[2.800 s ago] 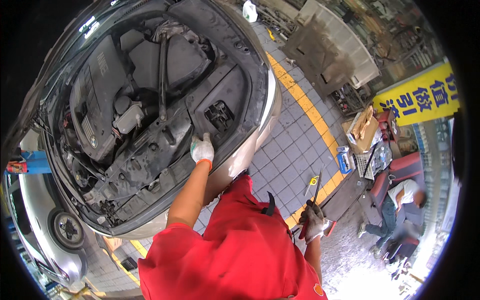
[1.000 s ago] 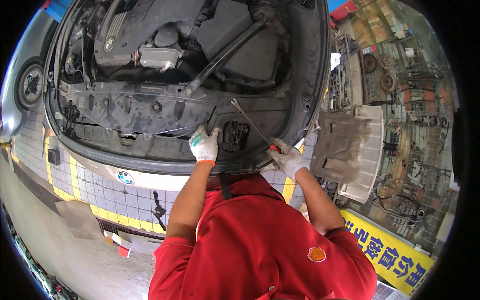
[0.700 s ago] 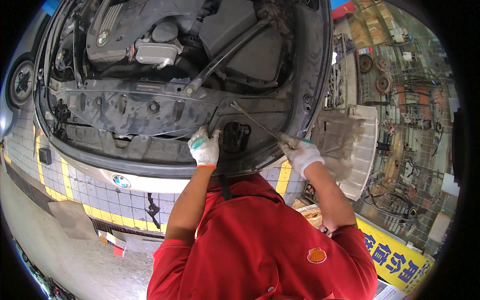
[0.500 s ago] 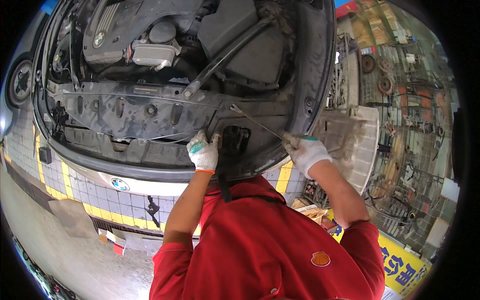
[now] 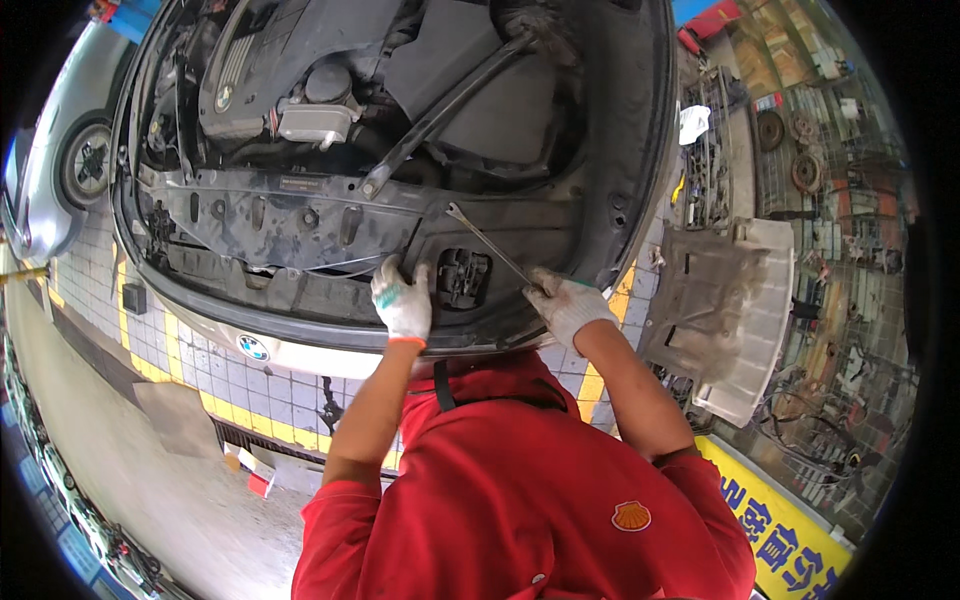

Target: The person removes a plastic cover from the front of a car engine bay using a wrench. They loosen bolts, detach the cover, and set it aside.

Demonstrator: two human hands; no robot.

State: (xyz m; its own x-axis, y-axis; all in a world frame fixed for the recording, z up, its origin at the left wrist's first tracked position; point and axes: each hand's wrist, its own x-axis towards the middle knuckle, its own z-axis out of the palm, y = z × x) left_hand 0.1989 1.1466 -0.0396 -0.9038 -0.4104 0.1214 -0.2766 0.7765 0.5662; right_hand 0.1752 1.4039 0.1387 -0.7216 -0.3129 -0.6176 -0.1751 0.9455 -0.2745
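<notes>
My right hand (image 5: 568, 306), in a white knit glove with dirty fingertips, is closed round the near end of a long metal wrench (image 5: 490, 242). The forked head of the wrench points up and left, over the black plastic panel of the engine bay. My left hand (image 5: 404, 306), gloved alike, rests at the car's front edge, thumb and forefinger apart. Close to its forefinger runs a thin silvery rod (image 5: 345, 269); whether the fingers touch it is unclear. Between my hands a rectangular opening (image 5: 465, 279) in the panel shows dark parts inside.
A diagonal strut (image 5: 450, 110) crosses the bay beside the engine cover (image 5: 290, 65). To the right, a dirty undertray panel (image 5: 715, 310) leans near wire racks with used parts (image 5: 830, 250). A silver car (image 5: 75, 150) stands at the left; a yellow sign (image 5: 770, 520) lies lower right.
My right hand has moved left with the wrench, nearer to the opening. My left hand stays almost in place. The whole view has shifted, showing more of the silver car and undertray.
</notes>
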